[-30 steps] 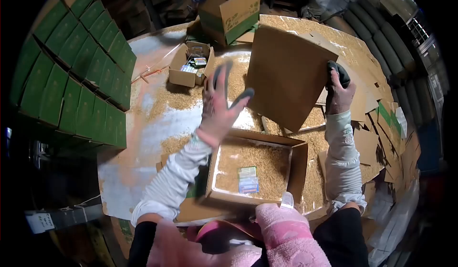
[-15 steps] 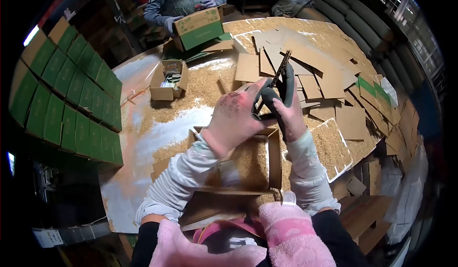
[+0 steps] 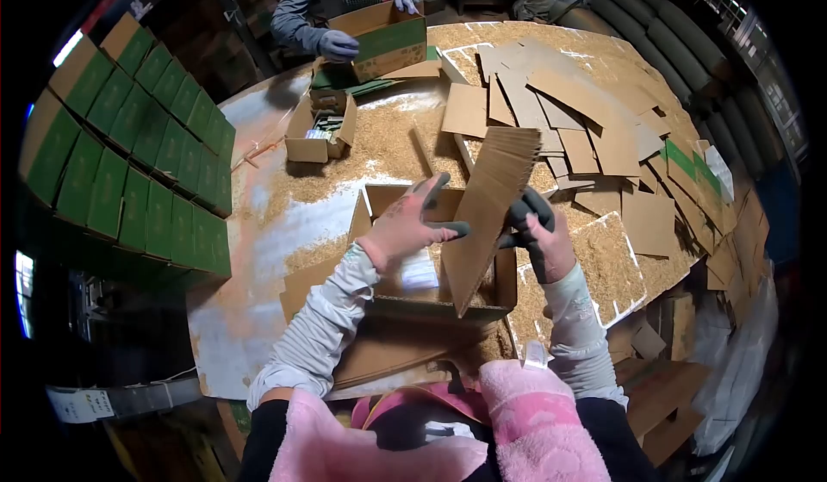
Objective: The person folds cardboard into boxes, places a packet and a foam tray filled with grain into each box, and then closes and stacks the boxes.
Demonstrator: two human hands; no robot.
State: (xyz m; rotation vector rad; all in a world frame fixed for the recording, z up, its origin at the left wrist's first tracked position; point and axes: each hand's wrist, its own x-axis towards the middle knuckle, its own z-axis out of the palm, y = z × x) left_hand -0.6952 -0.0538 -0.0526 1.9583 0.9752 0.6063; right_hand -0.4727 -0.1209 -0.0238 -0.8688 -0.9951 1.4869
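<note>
A cardboard sheet [image 3: 489,215] stands tilted above an open box [image 3: 508,288] with card slips [image 3: 419,271] inside. My right hand [image 3: 541,234], in a pink glove with dark fingertips, pinches the sheet's right side. My left hand [image 3: 413,226], gloved alike, has its fingers spread, thumb close to the sheet's left face; whether it touches is unclear. Part of the box's inside is hidden behind the sheet and my left hand.
Green boxes [image 3: 138,172] are stacked at the left. A small carton [image 3: 310,148] holds packets. Across the table, a co-worker's gloved hands [image 3: 338,46] are at a green box [image 3: 392,47]. Cardboard pieces [image 3: 594,142] and wood shavings [image 3: 379,137] cover the right and middle.
The sheet, seen edge-on between my hands, has turned to show its face above the box. My left hand has moved left and opened. The co-worker's box has turned and now shows its open top.
</note>
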